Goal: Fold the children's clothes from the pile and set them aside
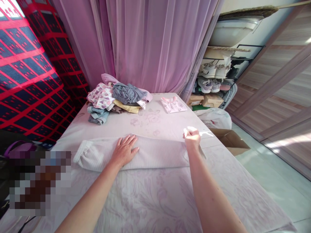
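Grey, pink and yellow clothes (128,93) lie heaped at the floral sheet's (150,197) far left. Mid-sheet, we press our left hand (125,150), flat and released, on a pale striped garment (157,153); toward the sheet's right edge, our right hand (192,138) clenches its end.

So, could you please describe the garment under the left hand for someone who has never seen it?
Find the flowered cloth in front of the purple curtain. Across it, under the left hand, lies the pale striped garment. Unlike the clothes pile and folded pink top beyond, it is stretched out long, with a gathered left end.
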Motion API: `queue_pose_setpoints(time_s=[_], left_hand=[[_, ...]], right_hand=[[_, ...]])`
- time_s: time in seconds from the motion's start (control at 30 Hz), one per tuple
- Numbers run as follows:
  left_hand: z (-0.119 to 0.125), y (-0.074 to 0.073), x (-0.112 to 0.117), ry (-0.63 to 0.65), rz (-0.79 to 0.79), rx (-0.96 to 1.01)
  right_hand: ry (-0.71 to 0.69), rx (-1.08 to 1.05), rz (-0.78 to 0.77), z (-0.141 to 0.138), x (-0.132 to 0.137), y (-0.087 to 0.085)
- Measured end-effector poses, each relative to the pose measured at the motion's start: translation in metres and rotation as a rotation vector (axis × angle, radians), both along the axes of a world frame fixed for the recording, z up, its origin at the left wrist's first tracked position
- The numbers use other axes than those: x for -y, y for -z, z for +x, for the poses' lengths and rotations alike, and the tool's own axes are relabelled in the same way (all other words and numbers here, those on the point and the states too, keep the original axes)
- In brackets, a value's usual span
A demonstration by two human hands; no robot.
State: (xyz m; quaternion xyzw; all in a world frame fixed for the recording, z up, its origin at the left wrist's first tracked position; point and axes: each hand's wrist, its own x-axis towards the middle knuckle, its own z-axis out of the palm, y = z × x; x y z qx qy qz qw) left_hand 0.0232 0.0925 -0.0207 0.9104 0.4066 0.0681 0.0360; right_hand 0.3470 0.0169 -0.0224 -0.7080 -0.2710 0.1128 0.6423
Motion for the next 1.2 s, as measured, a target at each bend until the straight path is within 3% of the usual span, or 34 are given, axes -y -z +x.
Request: queue_pose_setpoints(time_s=[0.1, 0.27, 0.4, 0.63, 0.73, 0.97, 1.2], left_hand=[[0.000, 0.002, 0.000, -0.002, 0.011, 0.007], [-0.001, 0.004, 0.000, 0.006, 0.018, 0.010], [0.000, 0.003, 0.000, 0.009, 0.002, 0.002], [-0.009, -0.003, -0.005, 0.060, -0.092, 0.058], [-0.032, -0.008, -0.009, 0.069, -0.053, 0.100], [-0.100, -0.008, -0.023, -0.158, -0.016, 0.044], [-0.101, -0.005, -0.022, -0.138, 0.016, 0.039]], right_hand=[[-0.061, 0.094, -0.057, -0.004, 0.008, 0.008], [-0.103, 0.423, -0.178, -0.018, 0.029, 0.004], [-0.287, 0.673, -0.292, -0.041, 0.030, 0.002], [-0.555, 0.879, -0.519, -0.086, 0.005, -0.007], [-0.612, 0.912, -0.563, -0.100, -0.010, -0.012], [-0.751, 0.935, -0.620, -0.144, -0.058, -0.026], [-0.749, 0.874, -0.725, -0.171, -0.088, -0.025]])
